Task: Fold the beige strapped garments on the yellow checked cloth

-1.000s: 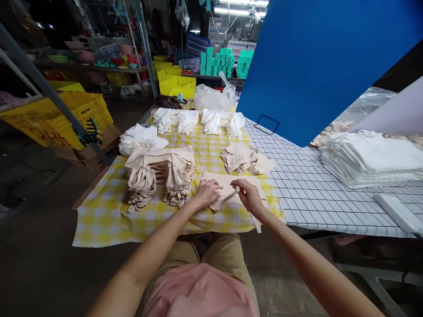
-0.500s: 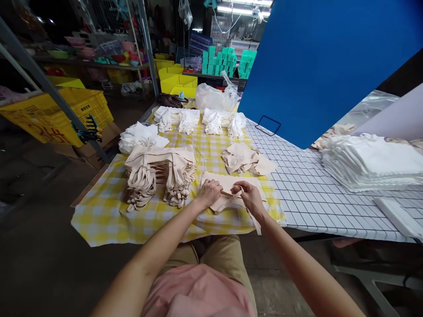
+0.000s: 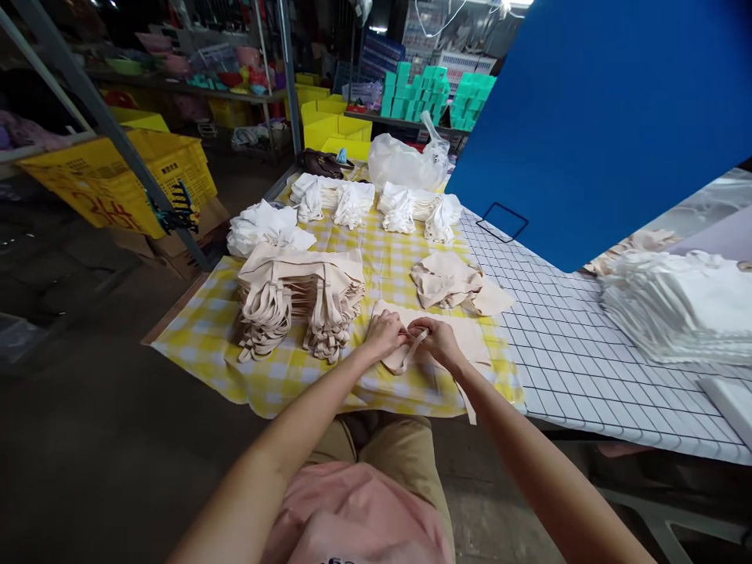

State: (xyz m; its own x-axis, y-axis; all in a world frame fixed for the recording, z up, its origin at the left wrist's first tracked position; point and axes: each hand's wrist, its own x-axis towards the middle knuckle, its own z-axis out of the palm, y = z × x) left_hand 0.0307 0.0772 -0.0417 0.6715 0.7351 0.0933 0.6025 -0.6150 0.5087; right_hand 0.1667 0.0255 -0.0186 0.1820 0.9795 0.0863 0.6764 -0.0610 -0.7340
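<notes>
A flat beige cloth bag lies on the yellow checked cloth in front of me. My left hand and my right hand sit close together over its near left end, both pinching its beige strap, which loops down between them. To the left stands a tall stack of folded beige bags with straps hanging toward me. A small loose heap of beige bags lies just beyond my hands.
White folded bags and a white pile lie farther back, with a clear plastic bag. A white grid-patterned surface extends right, holding a white stack. A blue board stands behind. Yellow crates sit left.
My right hand has moved left toward my left hand, drawing the strap into a loop between them. The camera view has shifted slightly down and left.
</notes>
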